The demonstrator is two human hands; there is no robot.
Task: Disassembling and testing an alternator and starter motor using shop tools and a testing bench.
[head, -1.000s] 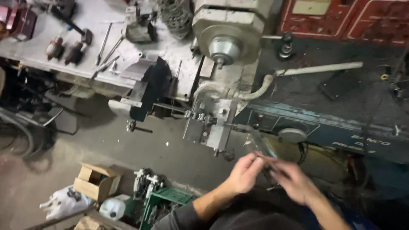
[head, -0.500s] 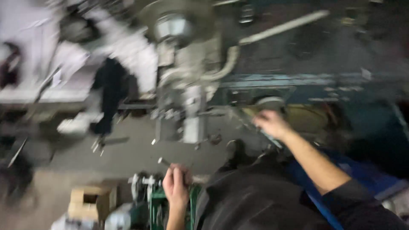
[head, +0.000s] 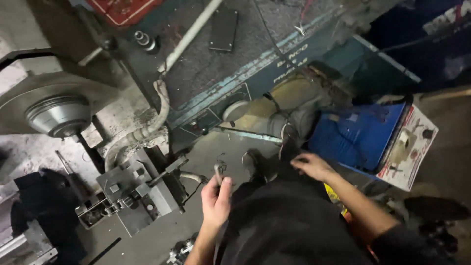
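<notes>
My left hand (head: 215, 200) is closed around a short thin metal tool (head: 218, 172) whose tip sticks up above the fingers, near my dark shirt. It hovers just right of a grey metal block fixture (head: 138, 192) with bolts. My right hand (head: 313, 166) is held out over the floor, fingers loosely curled and holding nothing, close to a blue box (head: 360, 136). My dark shoes (head: 260, 164) show between the two hands.
A large grey machine head with a round spindle (head: 60, 115) stands at left. A blue test bench (head: 274, 59) crosses the top, with a white bent pipe (head: 162, 98) and a black flat pad (head: 223, 29). A white printed carton (head: 409, 147) lies at right.
The view has swung right and tilted. My hands, together a second ago, have parted: the left dropped low with the tool, the right reached out toward the blue box.
</notes>
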